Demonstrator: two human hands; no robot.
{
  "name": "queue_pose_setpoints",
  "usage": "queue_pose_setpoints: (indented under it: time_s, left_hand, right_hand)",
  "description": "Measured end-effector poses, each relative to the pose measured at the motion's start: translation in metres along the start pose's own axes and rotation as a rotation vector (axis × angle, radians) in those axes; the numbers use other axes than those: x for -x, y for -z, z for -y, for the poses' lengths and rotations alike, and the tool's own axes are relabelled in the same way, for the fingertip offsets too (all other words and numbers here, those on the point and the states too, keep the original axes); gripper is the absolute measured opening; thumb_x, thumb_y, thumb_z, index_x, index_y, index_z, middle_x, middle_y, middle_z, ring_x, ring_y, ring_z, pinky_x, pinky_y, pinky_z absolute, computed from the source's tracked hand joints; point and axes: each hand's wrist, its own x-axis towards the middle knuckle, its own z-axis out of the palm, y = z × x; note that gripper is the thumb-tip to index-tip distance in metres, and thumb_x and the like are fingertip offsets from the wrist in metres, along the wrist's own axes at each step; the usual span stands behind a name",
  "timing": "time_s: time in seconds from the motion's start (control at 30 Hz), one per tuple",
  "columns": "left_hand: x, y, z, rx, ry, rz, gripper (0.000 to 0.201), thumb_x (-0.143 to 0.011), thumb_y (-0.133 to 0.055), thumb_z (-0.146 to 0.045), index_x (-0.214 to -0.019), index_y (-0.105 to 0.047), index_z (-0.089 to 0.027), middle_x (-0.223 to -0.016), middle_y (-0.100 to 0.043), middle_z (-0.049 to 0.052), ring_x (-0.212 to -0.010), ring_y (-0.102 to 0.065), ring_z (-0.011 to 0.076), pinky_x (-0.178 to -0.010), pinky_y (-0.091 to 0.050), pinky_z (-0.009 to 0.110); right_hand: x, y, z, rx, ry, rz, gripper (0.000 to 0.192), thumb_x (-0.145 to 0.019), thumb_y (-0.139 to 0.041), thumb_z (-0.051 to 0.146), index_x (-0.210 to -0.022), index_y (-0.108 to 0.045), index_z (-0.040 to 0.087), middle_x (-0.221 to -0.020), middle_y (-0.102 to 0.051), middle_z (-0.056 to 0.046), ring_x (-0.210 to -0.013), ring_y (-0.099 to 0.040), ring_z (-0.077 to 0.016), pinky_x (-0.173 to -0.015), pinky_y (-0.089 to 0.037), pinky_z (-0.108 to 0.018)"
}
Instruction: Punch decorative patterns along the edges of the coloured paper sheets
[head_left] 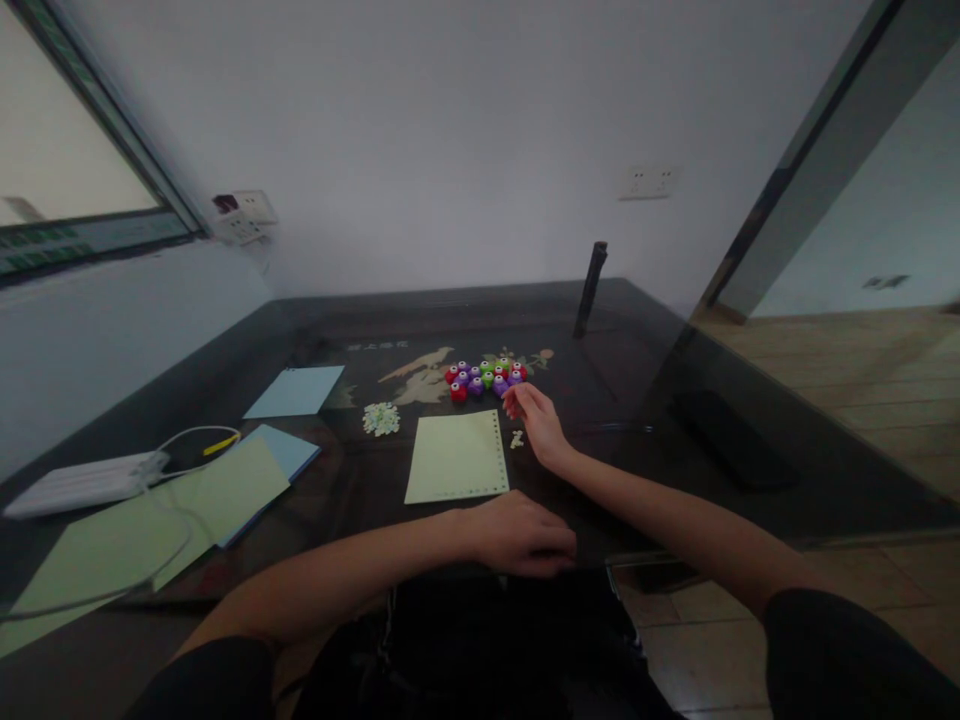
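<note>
My right hand [538,425] hovers over the dark table beside a cluster of red, purple and green balls with eye-like white spots [487,376]. Its fingers are curled in close to the nearest balls; whatever they hold, if anything, is too small to make out. Just below it lies a little group of small pale pieces [517,439]. A pale yellow-green sheet with holes along its right edge [457,455] lies flat between the balls and my left hand [521,535]. That hand rests loosely closed at the table's front edge, nothing visible in it.
Left of the sheet is a heap of small pale pieces [381,419]. Blue paper [296,391], yellow-green sheets [165,510] and a white power strip with a cable [86,484] lie farther left. A black post [590,290] stands at the back; a dark flat object [731,440] lies right.
</note>
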Motion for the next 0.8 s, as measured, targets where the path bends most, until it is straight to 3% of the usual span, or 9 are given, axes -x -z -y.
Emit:
queue_pose_setpoints:
  time_s: [0.17,0.27,0.33,0.5,0.8]
  left_hand:
    - [0.018,0.006,0.0,-0.039,0.03,0.047,0.02,-0.087,-0.048,-0.031,-0.071,-0.054,-0.019,-0.068,-0.062,0.0,-0.061,-0.056,0.011,-0.051,-0.038,0.023]
    - [0.02,0.005,0.0,-0.059,0.022,0.042,0.023,-0.087,-0.047,-0.029,-0.067,-0.051,-0.019,-0.062,-0.06,-0.001,-0.055,-0.054,0.0104,-0.049,-0.035,0.023]
    - [0.019,0.004,0.001,-0.074,-0.004,0.034,0.023,-0.087,-0.048,-0.029,-0.066,-0.051,-0.019,-0.06,-0.061,-0.001,-0.053,-0.054,0.0105,-0.048,-0.035,0.024]
    - [0.02,0.001,0.001,-0.098,-0.061,0.016,0.022,-0.086,-0.049,-0.028,-0.066,-0.052,-0.02,-0.056,-0.061,-0.001,-0.052,-0.054,0.0113,-0.049,-0.036,0.025]
    - [0.021,0.001,0.001,-0.142,-0.072,0.011,0.021,-0.085,-0.049,-0.028,-0.066,-0.053,-0.021,-0.06,-0.064,-0.002,-0.053,-0.056,0.0111,-0.048,-0.035,0.026]
  right_hand:
    - [0.038,0.032,0.032,0.303,0.029,0.399,0.044,-0.09,-0.038,0.048,-0.057,-0.05,0.02,-0.054,-0.048,0.0,-0.052,-0.044,-0.0127,-0.054,-0.034,-0.027]
    - [0.052,0.042,0.032,0.52,0.149,0.685,0.043,-0.091,-0.035,0.039,-0.053,-0.043,0.02,-0.053,-0.044,0.001,-0.052,-0.04,-0.0117,-0.055,-0.031,-0.027]
    - [0.056,0.042,0.028,0.616,0.229,0.81,0.04,-0.09,-0.036,0.034,-0.052,-0.04,0.019,-0.053,-0.042,0.002,-0.052,-0.038,-0.011,-0.055,-0.03,-0.026]
    - [0.058,0.039,0.025,0.706,0.283,0.909,0.036,-0.086,-0.039,0.026,-0.051,-0.037,0.019,-0.051,-0.039,0.003,-0.05,-0.035,-0.0098,-0.053,-0.026,-0.024]
    - [0.061,0.052,0.023,0.872,0.393,0.931,0.032,-0.082,-0.046,0.023,-0.05,-0.045,0.018,-0.047,-0.043,0.003,-0.048,-0.035,-0.0094,-0.051,-0.022,-0.024]
